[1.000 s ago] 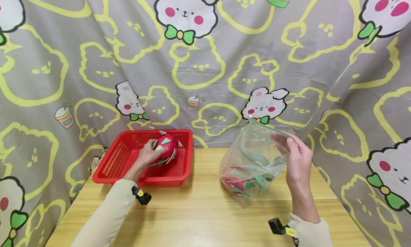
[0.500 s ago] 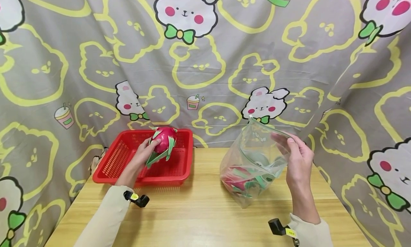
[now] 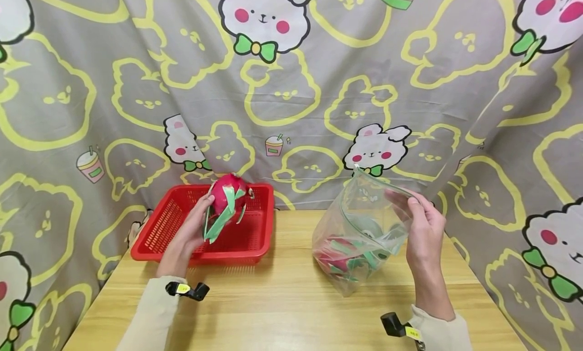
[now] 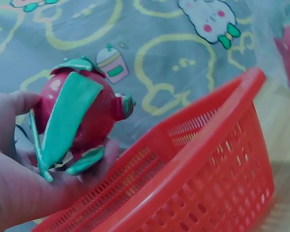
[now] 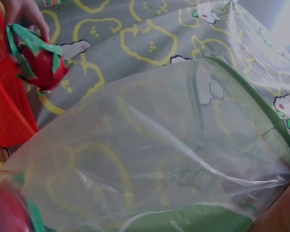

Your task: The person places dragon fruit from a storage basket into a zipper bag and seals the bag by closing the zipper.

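Note:
My left hand [image 3: 193, 227] grips a pink dragon fruit [image 4: 94, 118] with green scales, raised over the red basket [image 3: 250, 252]. The left wrist view shows the thumb at one side of the fruit and fingers curled beneath it. On the right, my right hand [image 3: 424, 229] pinches the green-edged rim of a clear plastic bag [image 3: 337, 214] and keeps its mouth spread. A second dragon fruit [image 3: 334, 257] lies low inside the bag, seen through the plastic. In the right wrist view, the bag's film [image 5: 150, 154] fills most of the picture.
A wooden table [image 3: 282, 300] carries the basket at left and the bag at right, with a gap between them. Behind hangs a grey curtain [image 3: 291, 123] with cartoon prints, close to the basket's back rim. More curtain closes off both sides.
My left hand has lifted the dragon fruit from within the basket and turned it, drawing slightly back to the left. My right hand and the bag have stayed almost still.

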`<state>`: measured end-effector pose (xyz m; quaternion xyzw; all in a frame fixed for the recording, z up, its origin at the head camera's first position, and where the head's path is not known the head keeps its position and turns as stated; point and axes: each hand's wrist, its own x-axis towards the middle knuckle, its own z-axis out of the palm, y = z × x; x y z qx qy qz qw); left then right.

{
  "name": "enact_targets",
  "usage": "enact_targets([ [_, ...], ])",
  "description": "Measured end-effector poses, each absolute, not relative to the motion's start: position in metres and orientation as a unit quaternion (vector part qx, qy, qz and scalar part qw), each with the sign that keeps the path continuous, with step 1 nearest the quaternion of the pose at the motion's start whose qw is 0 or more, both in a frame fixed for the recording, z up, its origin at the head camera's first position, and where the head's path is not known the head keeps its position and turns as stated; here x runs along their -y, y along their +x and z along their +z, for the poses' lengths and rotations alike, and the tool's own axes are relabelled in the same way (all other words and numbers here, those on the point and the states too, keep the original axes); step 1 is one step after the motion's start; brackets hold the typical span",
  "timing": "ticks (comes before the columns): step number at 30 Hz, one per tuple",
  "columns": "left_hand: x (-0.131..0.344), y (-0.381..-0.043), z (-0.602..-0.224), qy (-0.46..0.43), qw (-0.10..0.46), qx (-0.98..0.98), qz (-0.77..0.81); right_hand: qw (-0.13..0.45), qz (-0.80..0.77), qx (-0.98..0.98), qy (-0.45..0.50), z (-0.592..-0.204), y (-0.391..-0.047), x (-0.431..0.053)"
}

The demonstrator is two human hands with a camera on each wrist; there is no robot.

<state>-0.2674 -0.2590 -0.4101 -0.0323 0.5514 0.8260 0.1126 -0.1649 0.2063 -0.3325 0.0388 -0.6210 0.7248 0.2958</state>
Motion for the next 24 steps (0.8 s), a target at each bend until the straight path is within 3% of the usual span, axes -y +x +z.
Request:
enact_targets([
  [18,0.257,-0.248,-0.414,0.076,0.104,-0.34,0.931,0.293,0.722,0.625,0.042,-0.335,-0.167,-0.207],
  [24,0.253,-0.242,-0.416,0.036,0.115,-0.344,0.931,0.294,0.721,0.627,0.039,-0.335,-0.167,-0.207],
])
